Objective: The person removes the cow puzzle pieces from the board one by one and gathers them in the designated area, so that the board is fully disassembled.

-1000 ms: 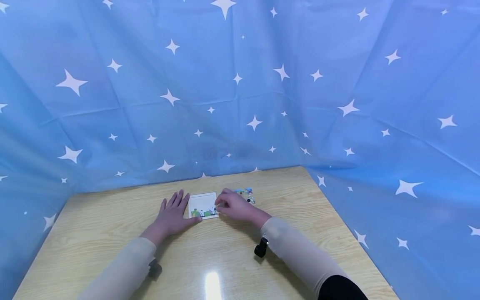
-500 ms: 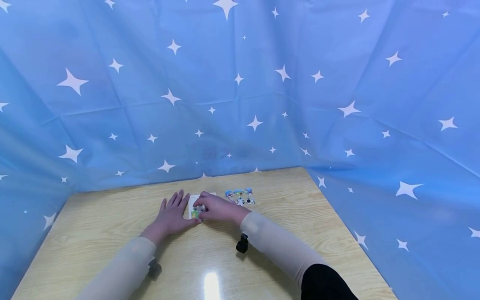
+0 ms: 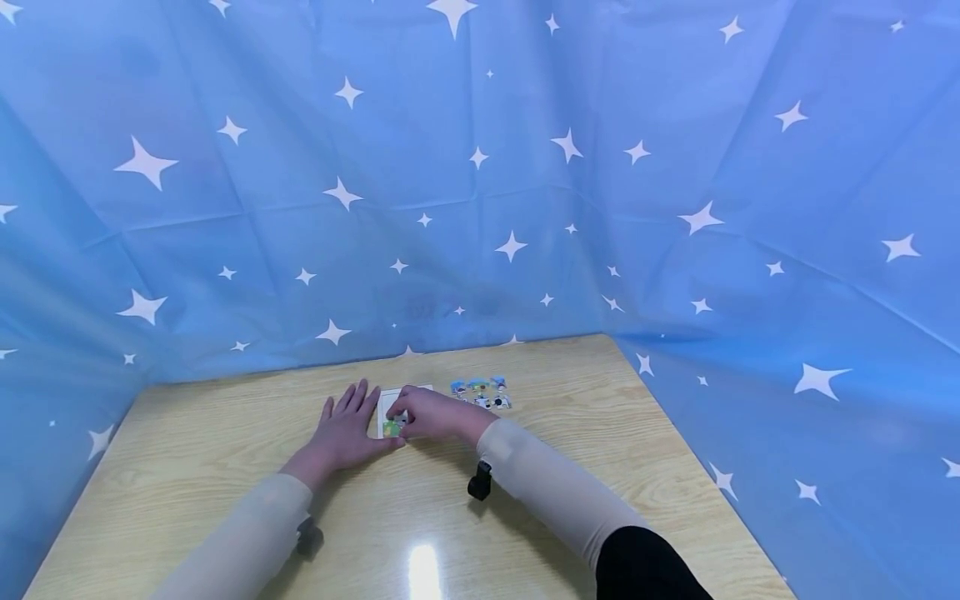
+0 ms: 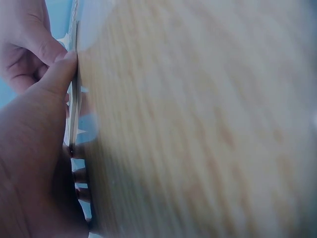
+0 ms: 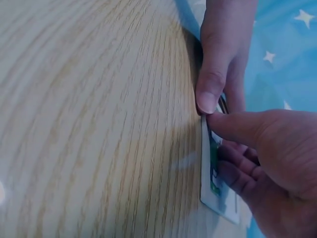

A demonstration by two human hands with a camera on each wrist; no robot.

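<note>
My left hand (image 3: 347, 429) lies on the table with its fingers spread beside the left edge of a small white puzzle tray (image 3: 379, 408). Its thumb (image 4: 60, 72) rests at the tray's near edge. Over the tray, my right hand (image 3: 435, 415) has its fingers curled down onto green printed puzzle pieces (image 3: 391, 428). In the right wrist view the right thumb (image 5: 225, 124) meets the tray corner beside the left thumb, and the fingertips (image 5: 233, 173) touch the pieces. Whether they pinch one is hidden. The right hand covers the tray's right part.
Several loose puzzle pieces (image 3: 480, 385) lie in two rows right of the tray, partly behind the right hand. The wooden table (image 3: 360, 525) ends at a blue star-patterned curtain (image 3: 420, 208) behind and to the right.
My right hand has moved left from the tray's right edge to over its printed pieces, uncovering more loose pieces. It has barely shifted since half a second ago. The left hand keeps its place.
</note>
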